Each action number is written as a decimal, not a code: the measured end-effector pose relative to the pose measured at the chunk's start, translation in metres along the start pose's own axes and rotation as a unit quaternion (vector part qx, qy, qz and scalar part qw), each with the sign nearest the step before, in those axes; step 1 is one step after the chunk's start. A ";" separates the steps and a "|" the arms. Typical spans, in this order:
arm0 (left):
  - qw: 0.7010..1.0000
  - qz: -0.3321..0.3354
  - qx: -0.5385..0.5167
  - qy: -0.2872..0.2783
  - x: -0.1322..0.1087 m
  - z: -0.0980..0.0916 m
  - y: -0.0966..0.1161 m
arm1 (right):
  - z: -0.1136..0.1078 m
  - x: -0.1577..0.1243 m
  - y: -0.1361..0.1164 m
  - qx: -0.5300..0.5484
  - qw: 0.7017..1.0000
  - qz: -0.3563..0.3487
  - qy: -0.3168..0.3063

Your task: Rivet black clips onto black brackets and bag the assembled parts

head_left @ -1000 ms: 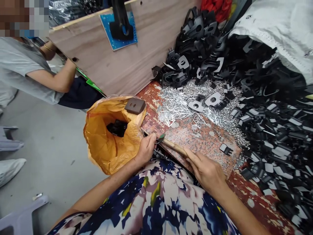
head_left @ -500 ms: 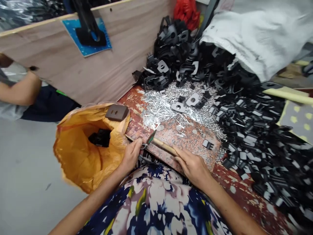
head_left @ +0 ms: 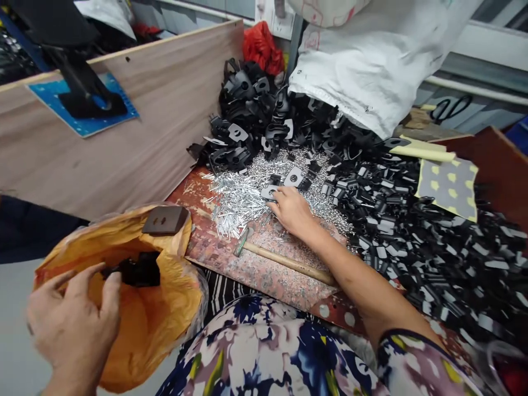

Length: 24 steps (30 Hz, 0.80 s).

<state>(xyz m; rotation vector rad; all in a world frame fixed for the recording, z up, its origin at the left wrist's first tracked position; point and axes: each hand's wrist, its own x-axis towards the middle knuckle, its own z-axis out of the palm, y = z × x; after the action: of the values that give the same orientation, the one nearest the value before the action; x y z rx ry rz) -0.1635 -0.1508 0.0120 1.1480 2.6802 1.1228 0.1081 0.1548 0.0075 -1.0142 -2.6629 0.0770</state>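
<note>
Buckle (head_left: 269, 192): beyond hammer (head_left: 289, 263), at pin heap (head_left: 235, 201); probably light, stiff, slick; pinch side edges.
Right hand (head_left: 292, 212): fingertips touching buckle; cannot tell whether gripping.
Left hand (head_left: 77, 322): fingers spread wide, over sack (head_left: 179, 280) left of hammer.

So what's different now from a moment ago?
The right hand has let go of the hammer, which lies on the slab, and reached forward to a grey-and-black piece. The left hand has moved left, over the yellow bag. The brown block stays on the bag's rim.
</note>
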 end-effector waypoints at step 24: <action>0.643 -0.300 -0.539 -0.454 -0.043 0.113 0.129 | -0.026 -0.168 0.044 0.064 0.992 0.063 0.088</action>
<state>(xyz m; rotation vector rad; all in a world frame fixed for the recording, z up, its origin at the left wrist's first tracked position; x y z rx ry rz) -0.0197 -0.0483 -0.0024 0.3065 1.0331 1.1679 0.2631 0.0763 -0.0166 -1.0935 -2.4019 0.1759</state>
